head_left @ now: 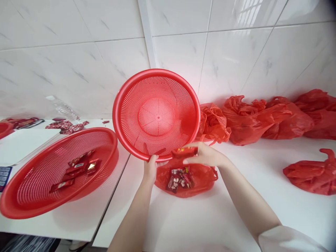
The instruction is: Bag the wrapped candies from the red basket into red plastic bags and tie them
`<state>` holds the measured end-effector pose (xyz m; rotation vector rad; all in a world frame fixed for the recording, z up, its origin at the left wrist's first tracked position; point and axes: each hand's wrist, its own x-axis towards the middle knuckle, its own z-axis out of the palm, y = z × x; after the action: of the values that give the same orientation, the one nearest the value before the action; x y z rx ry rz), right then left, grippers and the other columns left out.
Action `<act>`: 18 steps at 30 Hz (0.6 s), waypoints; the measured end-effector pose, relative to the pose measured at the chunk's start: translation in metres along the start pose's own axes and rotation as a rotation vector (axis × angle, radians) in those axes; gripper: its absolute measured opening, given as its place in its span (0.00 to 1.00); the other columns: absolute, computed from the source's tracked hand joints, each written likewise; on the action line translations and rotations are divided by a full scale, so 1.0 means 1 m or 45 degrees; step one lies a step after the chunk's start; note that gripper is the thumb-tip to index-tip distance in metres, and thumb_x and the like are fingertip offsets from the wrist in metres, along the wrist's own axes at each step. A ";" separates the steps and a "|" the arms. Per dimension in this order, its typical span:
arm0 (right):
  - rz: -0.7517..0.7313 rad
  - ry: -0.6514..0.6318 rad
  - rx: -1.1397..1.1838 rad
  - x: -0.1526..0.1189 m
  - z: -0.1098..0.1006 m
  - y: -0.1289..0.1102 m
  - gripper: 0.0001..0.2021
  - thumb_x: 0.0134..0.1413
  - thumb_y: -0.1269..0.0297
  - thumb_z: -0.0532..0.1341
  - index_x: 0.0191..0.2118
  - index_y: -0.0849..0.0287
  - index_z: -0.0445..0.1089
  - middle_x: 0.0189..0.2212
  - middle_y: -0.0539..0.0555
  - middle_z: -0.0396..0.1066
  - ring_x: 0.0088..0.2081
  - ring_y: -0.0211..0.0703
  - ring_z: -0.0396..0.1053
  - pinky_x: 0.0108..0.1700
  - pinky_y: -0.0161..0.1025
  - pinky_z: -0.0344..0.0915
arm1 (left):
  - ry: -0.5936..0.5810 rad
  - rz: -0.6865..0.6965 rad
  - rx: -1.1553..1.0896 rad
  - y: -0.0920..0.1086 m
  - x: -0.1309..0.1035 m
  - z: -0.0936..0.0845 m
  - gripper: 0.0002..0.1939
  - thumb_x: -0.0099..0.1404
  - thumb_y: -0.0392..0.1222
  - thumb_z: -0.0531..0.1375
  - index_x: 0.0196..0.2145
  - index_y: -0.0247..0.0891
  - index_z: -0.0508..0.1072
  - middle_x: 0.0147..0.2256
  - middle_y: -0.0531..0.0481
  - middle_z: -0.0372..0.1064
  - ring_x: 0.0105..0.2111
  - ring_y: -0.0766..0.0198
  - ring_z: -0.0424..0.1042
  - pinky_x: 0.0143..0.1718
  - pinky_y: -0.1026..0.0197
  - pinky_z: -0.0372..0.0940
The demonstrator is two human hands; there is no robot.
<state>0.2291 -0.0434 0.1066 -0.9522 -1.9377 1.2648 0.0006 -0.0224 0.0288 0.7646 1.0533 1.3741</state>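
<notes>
White worktop (pixel 178 227), split by a dark seam; on it a red basket (pixel 26 206); red plastic bags (pixel 244 122); small packets (pixel 75 127).

Perforated plastic basket (pixel 158 113) (smooth, glossy rim), thin crinkled plastic bags (pixel 246 120).

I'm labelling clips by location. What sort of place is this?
Probably a workroom for small packaged goods: red mesh baskets, small wrapped packets, and bulging red plastic bags lined along the tiled wall.
</notes>
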 end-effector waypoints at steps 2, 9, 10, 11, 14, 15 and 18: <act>0.059 -0.208 -0.220 -0.005 -0.006 -0.003 0.24 0.44 0.54 0.69 0.50 0.52 0.74 0.49 0.52 0.74 0.51 0.51 0.70 0.57 0.47 0.62 | 0.034 0.052 -0.006 0.002 0.002 -0.001 0.20 0.51 0.37 0.60 0.44 0.36 0.69 0.43 0.44 0.72 0.42 0.51 0.74 0.37 0.49 0.74; 0.464 0.333 -0.330 -0.004 -0.027 0.016 0.23 0.61 0.47 0.53 0.49 0.60 0.71 0.46 0.61 0.74 0.41 0.50 0.75 0.44 0.47 0.71 | 0.024 0.090 -0.092 0.011 0.000 0.001 0.21 0.49 0.39 0.61 0.44 0.38 0.70 0.43 0.45 0.73 0.45 0.50 0.73 0.37 0.51 0.74; 0.443 0.407 -0.236 -0.001 -0.027 0.020 0.23 0.61 0.47 0.53 0.50 0.60 0.70 0.47 0.61 0.74 0.41 0.49 0.75 0.43 0.47 0.72 | -0.015 0.054 -0.103 0.013 -0.001 0.001 0.21 0.49 0.40 0.61 0.43 0.37 0.70 0.43 0.44 0.73 0.46 0.49 0.73 0.37 0.51 0.73; 0.386 0.446 -0.109 0.001 -0.026 0.023 0.23 0.61 0.47 0.54 0.50 0.60 0.69 0.48 0.61 0.73 0.43 0.49 0.74 0.44 0.46 0.72 | -0.055 0.019 -0.101 0.016 -0.002 0.001 0.20 0.49 0.41 0.61 0.42 0.36 0.70 0.42 0.43 0.74 0.46 0.47 0.73 0.37 0.50 0.73; 0.193 0.533 0.302 0.006 -0.021 0.024 0.20 0.58 0.48 0.59 0.48 0.58 0.69 0.46 0.58 0.75 0.43 0.47 0.75 0.43 0.44 0.75 | -0.191 -0.004 -0.071 0.027 -0.006 -0.002 0.21 0.50 0.44 0.62 0.43 0.36 0.71 0.42 0.42 0.74 0.47 0.46 0.72 0.39 0.49 0.72; 0.166 0.593 0.408 0.005 -0.020 0.021 0.19 0.57 0.48 0.60 0.47 0.57 0.69 0.43 0.57 0.76 0.40 0.46 0.76 0.41 0.43 0.75 | -0.248 0.019 -0.074 0.030 -0.007 -0.003 0.21 0.51 0.46 0.62 0.43 0.37 0.71 0.42 0.41 0.74 0.48 0.46 0.71 0.40 0.49 0.71; 0.143 0.840 0.576 0.000 -0.022 0.010 0.18 0.53 0.49 0.62 0.43 0.56 0.68 0.37 0.54 0.77 0.31 0.45 0.77 0.32 0.41 0.76 | -0.224 0.166 -0.166 0.038 -0.003 -0.011 0.24 0.57 0.57 0.59 0.47 0.41 0.70 0.50 0.39 0.70 0.54 0.46 0.67 0.45 0.49 0.69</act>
<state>0.2491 -0.0302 0.1048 -1.0694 -1.0520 1.1793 -0.0239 -0.0235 0.0602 0.8528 0.7805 1.4422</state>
